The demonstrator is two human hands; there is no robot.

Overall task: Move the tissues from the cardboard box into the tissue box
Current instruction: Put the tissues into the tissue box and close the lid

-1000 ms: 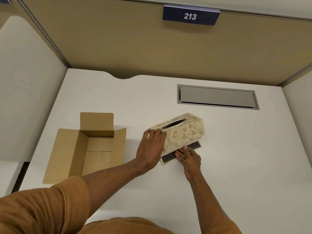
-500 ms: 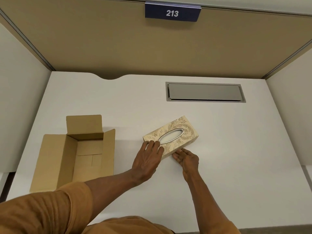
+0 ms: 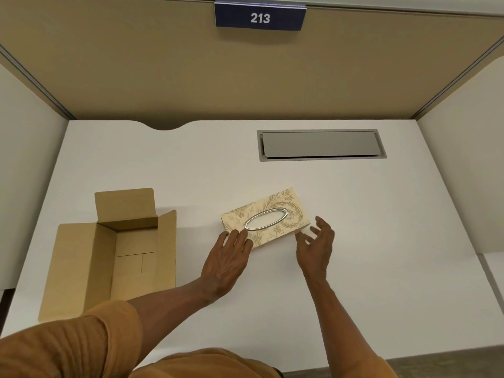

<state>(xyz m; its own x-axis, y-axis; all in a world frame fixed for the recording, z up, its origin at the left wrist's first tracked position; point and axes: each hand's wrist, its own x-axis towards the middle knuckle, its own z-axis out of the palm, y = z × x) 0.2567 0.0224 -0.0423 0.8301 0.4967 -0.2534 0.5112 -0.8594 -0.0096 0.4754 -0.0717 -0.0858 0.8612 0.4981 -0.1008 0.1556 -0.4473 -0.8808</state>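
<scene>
White tabletop (image 3: 354,214) is walled by tan screens; the tissue box (image 3: 266,215) sits flat beside the empty cardboard box (image 3: 109,252); the left hand (image 3: 229,261) is laid open on its near corner; the right hand (image 3: 316,244) is spread just beside it, holding nothing; the box looks light and stiff, best held by its long sides.

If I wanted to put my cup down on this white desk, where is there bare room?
The widest bare patch of the white desk lies right of the floral patterned tissue box, below the grey cable hatch. Another lies behind the open brown cardboard box. It is crowded around the left hand and right hand.
</scene>
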